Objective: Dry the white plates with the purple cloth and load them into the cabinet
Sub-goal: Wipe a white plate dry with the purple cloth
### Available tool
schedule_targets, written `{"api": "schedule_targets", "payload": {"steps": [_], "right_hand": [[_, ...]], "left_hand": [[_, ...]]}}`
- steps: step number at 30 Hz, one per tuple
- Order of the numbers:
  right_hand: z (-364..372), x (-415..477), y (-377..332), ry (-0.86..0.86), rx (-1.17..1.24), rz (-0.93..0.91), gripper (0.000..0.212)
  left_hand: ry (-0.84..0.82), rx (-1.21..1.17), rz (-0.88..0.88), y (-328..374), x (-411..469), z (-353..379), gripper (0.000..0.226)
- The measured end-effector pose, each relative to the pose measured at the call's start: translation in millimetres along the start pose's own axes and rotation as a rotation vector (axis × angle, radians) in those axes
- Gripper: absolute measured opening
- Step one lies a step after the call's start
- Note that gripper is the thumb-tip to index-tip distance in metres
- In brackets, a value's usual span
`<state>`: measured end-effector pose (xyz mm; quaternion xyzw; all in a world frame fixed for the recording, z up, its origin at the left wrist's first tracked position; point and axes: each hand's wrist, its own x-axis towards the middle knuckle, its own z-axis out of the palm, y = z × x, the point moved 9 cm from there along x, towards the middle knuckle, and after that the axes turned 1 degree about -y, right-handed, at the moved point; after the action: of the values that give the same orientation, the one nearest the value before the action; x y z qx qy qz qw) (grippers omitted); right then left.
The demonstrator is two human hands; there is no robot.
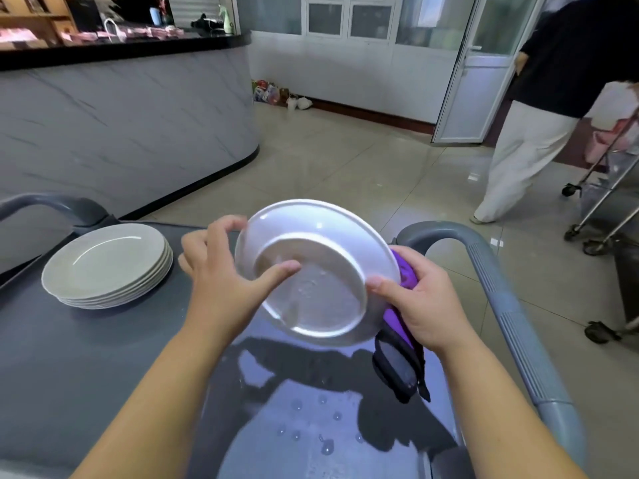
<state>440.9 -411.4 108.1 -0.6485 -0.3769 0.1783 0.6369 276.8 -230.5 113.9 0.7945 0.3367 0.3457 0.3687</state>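
I hold a white plate (321, 257) tilted over the grey cart top, its wet underside turned toward me. My left hand (221, 271) grips its left rim, thumb lying across the foot ring. My right hand (422, 299) holds the right rim together with the purple cloth (406, 274), which is bunched behind the plate and hangs down with a dark edge. A stack of several white plates (107, 266) sits on the cart at the left.
The grey cart top (86, 357) is wet with droplets near me, and its handle (498, 299) curves along the right. A marble-look counter (121, 115) stands ahead left. A person (539, 108) walks at the right by a metal trolley (608, 209).
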Motion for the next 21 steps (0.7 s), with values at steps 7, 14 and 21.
{"api": "schedule_targets", "payload": {"steps": [7, 14, 21], "right_hand": [[-12, 5, 10, 0.111, 0.128, 0.121, 0.023], [-43, 9, -4, 0.591, -0.061, 0.059, 0.022], [30, 34, -25, -0.161, -0.319, -0.043, 0.06]], "left_hand": [[-0.186, -0.149, -0.055, -3, 12, 3, 0.064], [-0.105, -0.14, -0.12, -8, 2, 6, 0.061], [-0.054, -0.243, -0.183, -18, 1, 2, 0.055]]}}
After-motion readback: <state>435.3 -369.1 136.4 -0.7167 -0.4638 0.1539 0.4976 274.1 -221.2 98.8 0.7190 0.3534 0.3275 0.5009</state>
